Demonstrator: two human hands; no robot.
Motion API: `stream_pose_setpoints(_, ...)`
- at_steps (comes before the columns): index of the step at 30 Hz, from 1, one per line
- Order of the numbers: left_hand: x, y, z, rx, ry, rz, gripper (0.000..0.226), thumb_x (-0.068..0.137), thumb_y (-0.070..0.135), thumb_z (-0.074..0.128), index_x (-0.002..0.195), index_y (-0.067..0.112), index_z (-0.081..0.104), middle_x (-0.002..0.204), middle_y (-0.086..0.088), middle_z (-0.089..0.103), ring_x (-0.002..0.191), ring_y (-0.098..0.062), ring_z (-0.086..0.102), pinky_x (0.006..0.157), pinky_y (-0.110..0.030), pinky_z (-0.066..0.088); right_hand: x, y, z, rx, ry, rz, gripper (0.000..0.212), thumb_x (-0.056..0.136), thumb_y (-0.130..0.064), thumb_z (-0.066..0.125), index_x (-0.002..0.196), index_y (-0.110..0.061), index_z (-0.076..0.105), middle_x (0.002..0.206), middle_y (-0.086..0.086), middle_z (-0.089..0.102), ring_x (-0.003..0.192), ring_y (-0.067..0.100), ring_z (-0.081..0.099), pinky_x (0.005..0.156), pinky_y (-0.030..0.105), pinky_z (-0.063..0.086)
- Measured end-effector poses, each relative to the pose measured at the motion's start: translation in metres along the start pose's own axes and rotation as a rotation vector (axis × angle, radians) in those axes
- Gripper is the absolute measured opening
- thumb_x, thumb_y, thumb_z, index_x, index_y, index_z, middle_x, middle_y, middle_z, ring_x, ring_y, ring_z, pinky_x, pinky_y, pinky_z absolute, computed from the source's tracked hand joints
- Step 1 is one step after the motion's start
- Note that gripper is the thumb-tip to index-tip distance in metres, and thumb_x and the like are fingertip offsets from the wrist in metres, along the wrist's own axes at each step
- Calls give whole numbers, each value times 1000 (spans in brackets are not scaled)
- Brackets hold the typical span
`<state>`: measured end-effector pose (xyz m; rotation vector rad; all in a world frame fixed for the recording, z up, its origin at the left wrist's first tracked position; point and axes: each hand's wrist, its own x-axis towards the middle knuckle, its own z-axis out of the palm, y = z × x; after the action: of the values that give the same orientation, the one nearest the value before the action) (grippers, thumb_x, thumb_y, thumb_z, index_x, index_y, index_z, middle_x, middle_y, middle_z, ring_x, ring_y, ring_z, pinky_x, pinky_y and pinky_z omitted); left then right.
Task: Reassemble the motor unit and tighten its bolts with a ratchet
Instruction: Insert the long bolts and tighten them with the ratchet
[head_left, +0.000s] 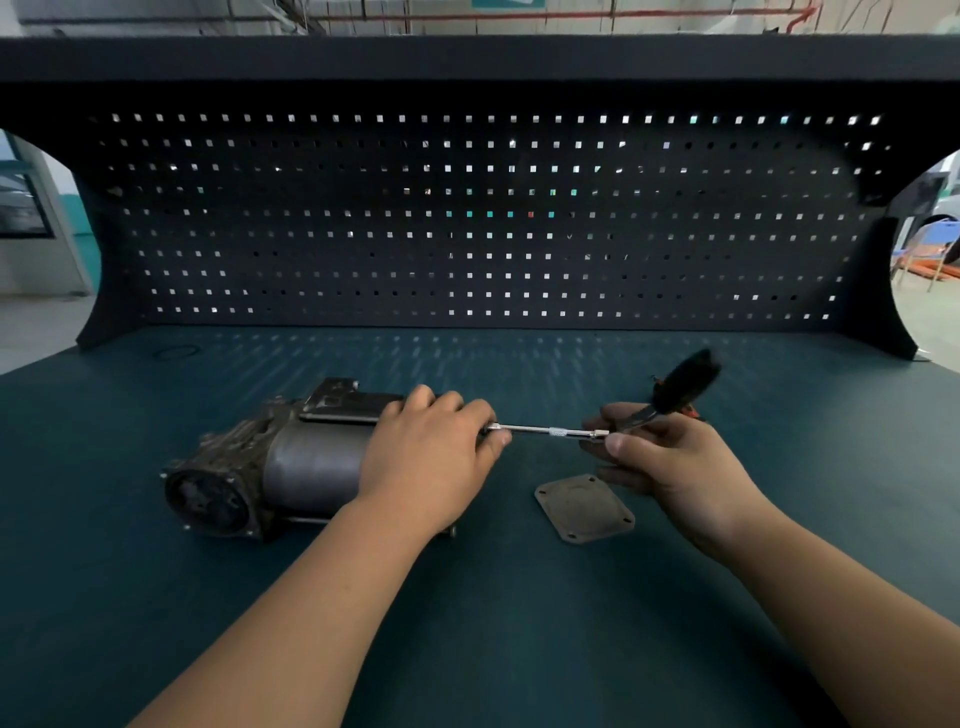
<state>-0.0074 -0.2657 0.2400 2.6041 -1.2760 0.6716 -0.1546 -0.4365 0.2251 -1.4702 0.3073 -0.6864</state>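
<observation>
Steel motor unit (291, 457) lies sideways on the teal bench (467, 623). It looks heavy, grimy and likely to roll, so my left hand (431, 457) curls over its right end. Right hand (670, 462) pinches the ratchet (675, 387) by its head, extension bar (545, 431) meeting the housing.

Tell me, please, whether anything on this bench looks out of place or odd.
Two loose parts stand out. A square cover plate lies on the bench, apart from the motor unit that the left hand holds, near the right hand holding the ratchet. A thin dark ring lies at the far left, by the pegboard.
</observation>
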Motion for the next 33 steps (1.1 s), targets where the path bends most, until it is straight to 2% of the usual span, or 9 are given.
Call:
stream_pose_setpoints(4, -6, 0, 0, 5, 55, -7, 40, 92, 59, 30, 117, 36, 50, 114, 11, 51, 108, -18, 37, 88, -33, 30, -2, 1, 6, -54, 79, -6, 7, 93, -13, 60, 94, -9, 66, 80, 1, 75, 78, 26, 74, 56, 24, 55)
stream_pose_setpoints(9, -5, 1, 2, 26, 47, -18, 41, 93, 59, 28, 116, 34, 52, 113, 12, 55, 107, -18, 37, 87, -34, 29, -6, -1, 10, -250, 135, 7, 37, 94, -38, 54, 76, -6, 61, 63, 11, 70, 49, 25, 65, 48, 30, 49)
stream_pose_setpoints(16, -4, 1, 0, -4, 12, -16, 36, 95, 57, 26, 113, 37, 50, 111, 13, 55, 106, -17, 37, 85, -34, 30, -10, -1, 10, -443, 185, -62, 46, 89, -45, 55, 65, -7, 59, 51, 3, 61, 41, 18, 54, 45, 29, 46)
stream_pose_setpoints(19, -5, 1, -2, -9, -11, -15, 36, 96, 58, 26, 111, 37, 50, 110, 13, 55, 107, -18, 38, 83, -35, 31, -10, 0, 5, -496, 163, -199, 27, 87, -39, 57, 76, -15, 63, 56, 3, 60, 45, 11, 52, 47, 19, 45)
stream_pose_setpoints(22, -6, 1, -4, -11, -21, -17, 37, 96, 57, 25, 111, 36, 50, 109, 13, 55, 106, -18, 39, 83, -34, 31, -11, -2, 0, -541, 95, -308, 5, 87, -26, 64, 84, -25, 67, 72, 5, 65, 57, 5, 55, 59, 17, 44)
stream_pose_setpoints(24, -7, 1, -5, -9, -18, -25, 37, 96, 57, 24, 111, 36, 50, 109, 13, 56, 106, -18, 39, 82, -34, 31, -11, -4, -4, -589, 60, -416, 27, 85, -13, 70, 74, -38, 69, 85, -10, 70, 74, -4, 61, 69, 8, 42)
stream_pose_setpoints(25, -7, 1, -5, -12, -18, -29, 37, 96, 57, 23, 112, 36, 50, 110, 13, 56, 106, -18, 39, 82, -34, 31, -11, -6, -5, -652, 47, -494, 32, 83, -8, 72, 80, -40, 69, 91, -13, 71, 82, -4, 61, 75, 5, 41)
stream_pose_setpoints(28, -7, 2, -5, -23, -18, -40, 37, 96, 56, 24, 111, 36, 51, 110, 12, 57, 106, -18, 40, 82, -34, 30, -10, -5, -9, -856, 16, -691, 32, 79, 3, 73, 108, -11, 72, 103, 0, 65, 93, 2, 58, 86, 5, 40)
stream_pose_setpoints(33, -7, 1, -2, -14, 3, -48, 38, 95, 57, 26, 113, 36, 52, 110, 12, 57, 106, -18, 40, 83, -35, 32, -10, -3, -10, -848, -15, -612, 36, 80, 1, 74, 113, -11, 71, 107, -7, 64, 94, 1, 60, 89, 7, 42)
